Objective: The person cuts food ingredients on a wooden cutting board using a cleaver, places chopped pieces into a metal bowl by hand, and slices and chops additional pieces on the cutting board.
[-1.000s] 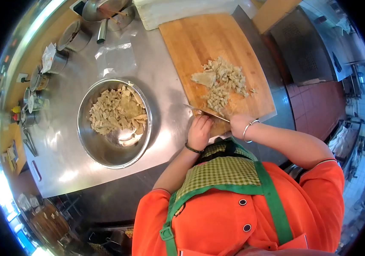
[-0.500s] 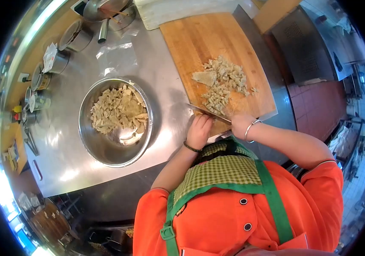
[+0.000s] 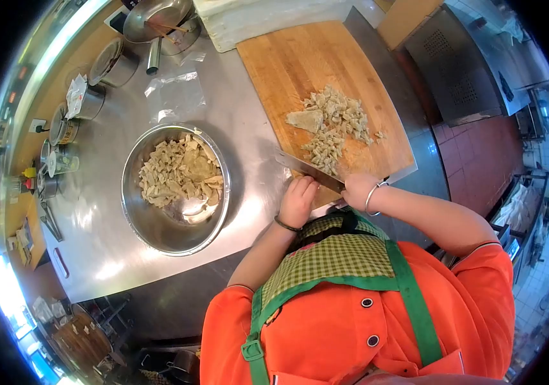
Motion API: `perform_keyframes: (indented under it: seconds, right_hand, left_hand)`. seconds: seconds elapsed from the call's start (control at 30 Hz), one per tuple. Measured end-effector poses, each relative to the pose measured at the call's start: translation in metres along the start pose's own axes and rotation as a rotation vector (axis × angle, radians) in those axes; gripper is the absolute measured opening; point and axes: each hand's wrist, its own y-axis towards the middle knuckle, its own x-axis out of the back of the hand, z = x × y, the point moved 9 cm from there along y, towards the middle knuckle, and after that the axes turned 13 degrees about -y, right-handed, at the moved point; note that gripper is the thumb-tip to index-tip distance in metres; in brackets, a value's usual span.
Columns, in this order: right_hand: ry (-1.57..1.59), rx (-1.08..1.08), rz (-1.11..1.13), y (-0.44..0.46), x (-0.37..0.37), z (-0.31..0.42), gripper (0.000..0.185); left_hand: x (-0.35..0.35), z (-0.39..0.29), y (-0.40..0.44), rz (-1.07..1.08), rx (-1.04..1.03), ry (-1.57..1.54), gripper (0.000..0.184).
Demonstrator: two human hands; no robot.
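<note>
My right hand (image 3: pixel 359 191) is closed around the handle of a wide-bladed kitchen knife (image 3: pixel 310 172). The blade slants across the near left corner of a wooden cutting board (image 3: pixel 281 64), its flat face partly turned up. Right behind the blade, my left hand (image 3: pixel 297 204) has its fingers bent and pressed together; whatever lies under them is hidden. Beyond the knife, a heap of chopped pale food pieces (image 3: pixel 339 112) lies on the board, with one larger flat piece (image 3: pixel 305 120) at its left. A steel bowl (image 3: pixel 134 221) to the left contains more pale chunks (image 3: pixel 172 170).
A clear plastic sheet (image 3: pixel 175 96) lies behind the bowl on the steel table (image 3: pixel 104 199). Lidded pots (image 3: pixel 117 67) and a pan (image 3: pixel 152 19) line the far left side. A white foam box (image 3: pixel 255 22) stands behind the board. Tongs (image 3: pixel 50 221) rest at the left.
The knife blade has tilted, so more of its flat face shows. Both hands stay in nearly the same place by the board's near edge. The view has shifted slightly.
</note>
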Motion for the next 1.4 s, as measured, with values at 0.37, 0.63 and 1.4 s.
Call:
perform_keyframes:
  seconds: [0.37, 0.63, 1.4]
  right_hand:
    - [0.181, -0.033, -0.092, 0.007, -0.010, -0.045, 0.038]
    - [0.009, 0.199, 0.026, -0.019, -0.035, -0.034, 0.033]
    - [0.187, 0.009, -0.149, 0.038, 0.043, -0.103, 0.035]
  left_hand:
    - [0.028, 0.003, 0.021, -0.077, 0.102, -0.013, 0.025]
    - [0.040, 0.060, 0.148, 0.109, 0.167, 0.071, 0.029]
    - [-0.009, 0.059, 0.083, 0.373, 0.633, -0.380, 0.028]
